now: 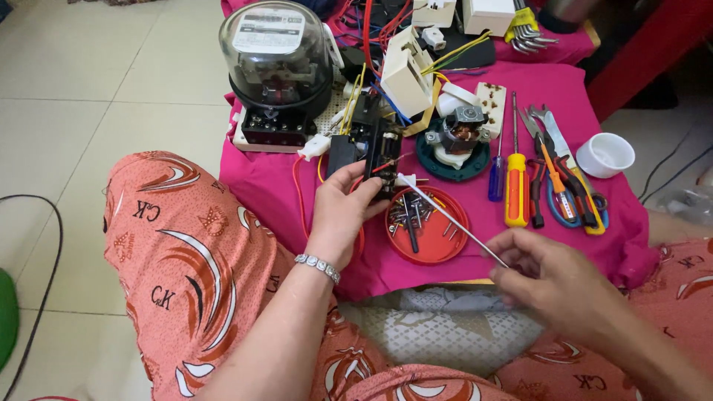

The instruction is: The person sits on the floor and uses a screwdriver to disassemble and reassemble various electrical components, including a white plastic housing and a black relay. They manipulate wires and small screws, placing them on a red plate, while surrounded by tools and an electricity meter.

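Left hand: forearm raised from lower centre, silver bracelet at the wrist, palm facing away, fingers curled forward in a closed grasp. Right hand: enters from the lower right, back of the hand up, thumb and fingertips pinched together, pointing left toward the left hand, slightly blurred

Hidden and cut-off parts around the round red plastic lid

From my seat, my right hand smears with motion blur, hiding the thin metal screwdriver's handle; my left hand covers the black electrical block's near face; the small screws in the lid are too tiny to count; the hex-key set far above is cropped.
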